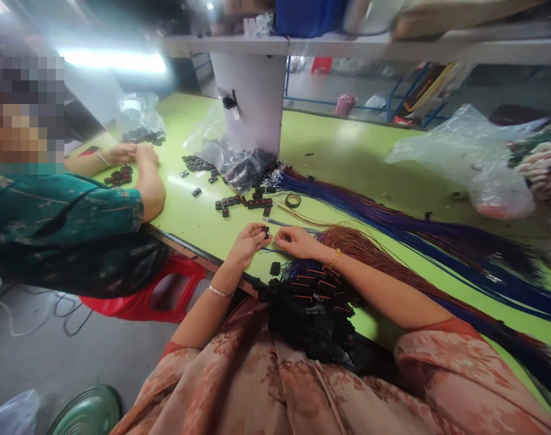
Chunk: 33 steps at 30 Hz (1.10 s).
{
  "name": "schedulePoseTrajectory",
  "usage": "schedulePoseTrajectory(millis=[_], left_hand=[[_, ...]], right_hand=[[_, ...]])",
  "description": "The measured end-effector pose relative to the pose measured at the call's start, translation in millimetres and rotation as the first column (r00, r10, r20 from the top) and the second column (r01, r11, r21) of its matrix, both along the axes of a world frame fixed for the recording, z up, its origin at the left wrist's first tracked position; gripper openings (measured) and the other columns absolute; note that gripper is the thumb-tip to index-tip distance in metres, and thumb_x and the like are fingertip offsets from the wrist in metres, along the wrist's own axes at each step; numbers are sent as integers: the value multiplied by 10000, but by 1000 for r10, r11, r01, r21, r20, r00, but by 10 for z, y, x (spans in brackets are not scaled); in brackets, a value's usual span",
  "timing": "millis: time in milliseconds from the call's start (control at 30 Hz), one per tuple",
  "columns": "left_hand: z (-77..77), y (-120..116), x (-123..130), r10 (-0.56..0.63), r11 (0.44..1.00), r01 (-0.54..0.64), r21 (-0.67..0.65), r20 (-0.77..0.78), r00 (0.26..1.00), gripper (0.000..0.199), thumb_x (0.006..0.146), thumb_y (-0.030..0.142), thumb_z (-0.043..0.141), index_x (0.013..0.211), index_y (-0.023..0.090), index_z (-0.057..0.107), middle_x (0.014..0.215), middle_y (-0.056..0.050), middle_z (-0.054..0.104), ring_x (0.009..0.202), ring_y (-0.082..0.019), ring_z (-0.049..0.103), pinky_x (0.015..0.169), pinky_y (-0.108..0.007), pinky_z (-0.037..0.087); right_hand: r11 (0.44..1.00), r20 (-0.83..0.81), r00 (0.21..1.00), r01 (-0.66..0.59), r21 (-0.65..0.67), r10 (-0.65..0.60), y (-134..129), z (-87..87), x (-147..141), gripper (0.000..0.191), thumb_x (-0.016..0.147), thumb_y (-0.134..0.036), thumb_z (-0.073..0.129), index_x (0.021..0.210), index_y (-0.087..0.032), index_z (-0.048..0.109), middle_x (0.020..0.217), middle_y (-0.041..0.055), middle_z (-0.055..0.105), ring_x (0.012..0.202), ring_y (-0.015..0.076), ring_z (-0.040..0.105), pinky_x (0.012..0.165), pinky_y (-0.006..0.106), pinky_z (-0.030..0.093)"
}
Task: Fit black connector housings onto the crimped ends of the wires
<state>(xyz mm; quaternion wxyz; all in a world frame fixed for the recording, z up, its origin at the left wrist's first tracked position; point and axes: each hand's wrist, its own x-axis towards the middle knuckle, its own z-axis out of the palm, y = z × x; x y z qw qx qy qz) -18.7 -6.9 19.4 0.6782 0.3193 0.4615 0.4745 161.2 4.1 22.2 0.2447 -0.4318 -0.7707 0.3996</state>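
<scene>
My left hand (248, 244) pinches a small black switch (266, 232) between thumb and fingers above the green table (198, 232). Close beside it on the right, my right hand (298, 243) has its fingertips pressed together; whatever they hold is too small to make out. Ahead of my hands lie several black switches with red tops (258, 204). A bundle of brown wires (361, 244) runs off to the right beneath my right forearm. Against my lap, at the table edge, is a heap of black pieces with orange-red wire ends (314, 299).
A roll of black tape (293, 200) lies beyond my hands. Blue wires (393, 232) stretch across the right side. Plastic bags (248, 169) sit near an upright panel (252, 103). At left, a co-worker's hands (130, 154) work beside a red stool (153, 293).
</scene>
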Motion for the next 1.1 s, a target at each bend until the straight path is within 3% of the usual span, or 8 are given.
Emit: schedulePoseTrajectory(millis=[200,667,1100], left_hand=[[-50,-40,-47,-38,998,42,-51,78,996,216,760,58,643,947,151,593,862,-27,645,796,-117,664,932,-371,527],[-119,-80,-43,-100,994,105,-28,134,986,263,727,51,678,958,147,600,875,-12,650,811,-118,668,1029,-446,458],[-143,-108,-6,-63,998,63,5,83,995,359,636,112,779,941,153,594,850,-3,650,778,-116,668,927,-384,525]], right_hand=[[996,46,997,56,67,-59,-15,-1,-18,195,772,-281,478,647,-154,557,574,-41,500,551,86,380,547,222,266],[996,120,990,67,55,-73,3,16,-31,225,758,-291,476,576,-162,505,548,-36,480,546,87,359,548,234,243],[998,109,993,57,-35,-53,36,-1,-22,273,755,-335,454,536,-174,436,522,-56,385,547,82,306,538,242,212]])
